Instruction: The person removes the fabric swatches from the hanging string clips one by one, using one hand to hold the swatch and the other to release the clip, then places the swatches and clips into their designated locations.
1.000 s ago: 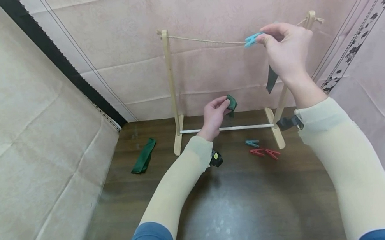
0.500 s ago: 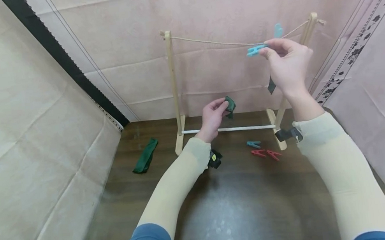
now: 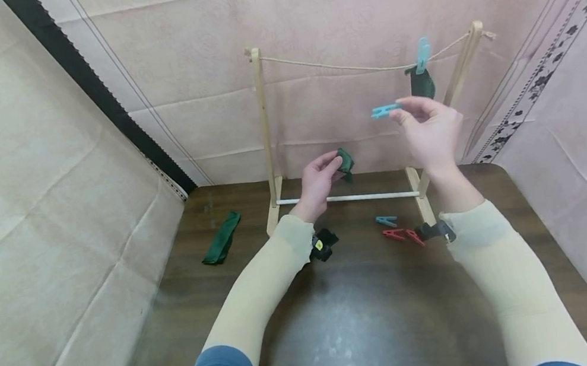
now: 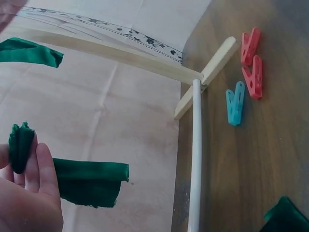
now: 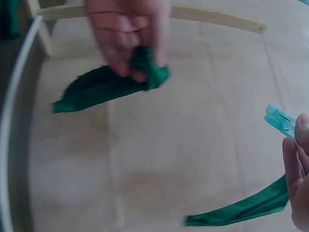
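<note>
In the head view, my left hand (image 3: 317, 183) pinches a green cloth strip (image 3: 345, 162) below the rope. The left wrist view shows that strip's lower part (image 4: 91, 181) hanging beyond the fingers. My right hand (image 3: 433, 132) pinches a light blue clothespin (image 3: 384, 111) between thumb and fingers, a little below the rope and apart from it. On the right part of the rope (image 3: 324, 67), a second light blue clothespin (image 3: 422, 55) clips another green strip (image 3: 422, 83). My right hand hides part of this hanging strip in the head view.
The rope spans two wooden posts (image 3: 263, 120) joined low down by a white rod (image 3: 372, 197). On the dark wooden table (image 3: 340, 321) lie a blue clothespin (image 3: 386, 221), two red clothespins (image 3: 393, 234) and a green strip (image 3: 222, 238). Pale fabric surrounds the table's back and sides.
My right hand has moved down, away from the rope, still pinching the blue clothespin. The clipped clothespin and strip now show clearly. My left hand has shifted slightly left with its strip.
</note>
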`<state>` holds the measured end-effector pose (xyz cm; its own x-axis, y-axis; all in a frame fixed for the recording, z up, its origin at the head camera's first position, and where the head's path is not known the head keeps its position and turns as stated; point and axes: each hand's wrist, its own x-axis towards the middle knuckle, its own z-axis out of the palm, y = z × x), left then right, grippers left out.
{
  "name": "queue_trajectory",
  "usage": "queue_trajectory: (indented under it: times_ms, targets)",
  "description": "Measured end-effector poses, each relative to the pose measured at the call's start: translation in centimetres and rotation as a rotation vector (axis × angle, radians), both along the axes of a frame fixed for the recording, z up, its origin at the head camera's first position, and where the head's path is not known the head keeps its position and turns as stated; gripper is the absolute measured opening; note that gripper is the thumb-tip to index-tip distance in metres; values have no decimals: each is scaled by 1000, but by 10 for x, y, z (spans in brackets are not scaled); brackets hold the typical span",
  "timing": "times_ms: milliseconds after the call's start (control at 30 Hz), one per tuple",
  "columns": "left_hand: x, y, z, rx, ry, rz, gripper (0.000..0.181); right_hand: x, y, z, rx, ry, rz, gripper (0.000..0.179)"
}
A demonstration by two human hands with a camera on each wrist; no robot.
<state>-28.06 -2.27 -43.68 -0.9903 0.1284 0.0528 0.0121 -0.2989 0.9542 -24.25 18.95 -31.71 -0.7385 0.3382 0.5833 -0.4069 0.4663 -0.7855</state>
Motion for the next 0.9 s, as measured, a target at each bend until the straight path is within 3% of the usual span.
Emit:
queue_trajectory:
  times_ms: [167, 367, 667, 900]
  targets:
    - [2, -6, -1, 7, -1, 16, 29, -1, 3, -29, 23, -19, 6, 21]
    - [4, -12, -6, 21, -4, 10, 27, 3, 6, -46, -9, -91, 25, 24]
    - [11, -25, -9, 140, -55, 13, 28, 16, 8, -85, -53, -192, 55, 23]
    - [13, -38, -11, 107, -64, 19, 28, 23, 10, -108, -32, -264, 38, 28]
